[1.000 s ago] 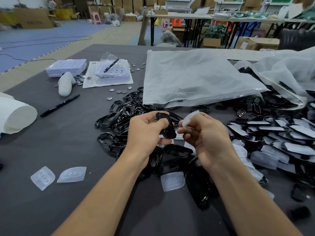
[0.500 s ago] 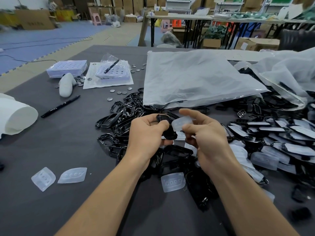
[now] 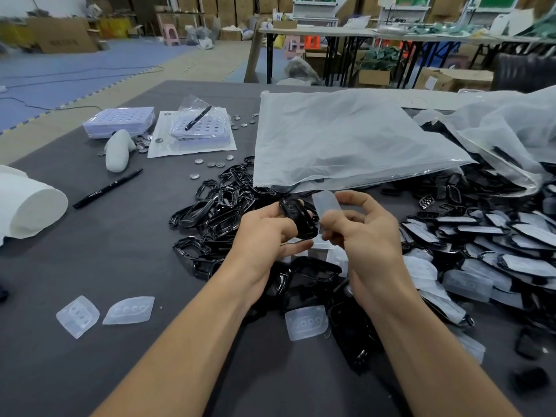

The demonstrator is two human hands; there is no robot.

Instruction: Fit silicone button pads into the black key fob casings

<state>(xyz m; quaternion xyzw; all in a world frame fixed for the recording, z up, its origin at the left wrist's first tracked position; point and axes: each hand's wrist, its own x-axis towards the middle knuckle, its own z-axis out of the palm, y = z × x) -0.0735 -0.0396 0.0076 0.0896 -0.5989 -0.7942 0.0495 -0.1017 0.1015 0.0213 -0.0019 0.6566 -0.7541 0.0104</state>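
the left hand grips a black key fob casing, with its fingers curled behind it and its thumb along the lower edge, holding it tilted above the heap on the dark grey table. just beside it, the right hand pinches a translucent silicone button pad between thumb and curled fingers, the index finger arched over the top. the pad stands nearly upright, close to the casing's right edge, though i cannot tell whether the two touch. under and left of the hands lies a tangle of empty black frames, and to the right a wider spread of black pieces with pale pads. a loose pad lies flat between the forearms, and two more pads lie side by side left of the left arm. a frosted plastic bag lies flat beyond the hands, its near edge over some frames. a black pen and scattered coin cells lie farther left.
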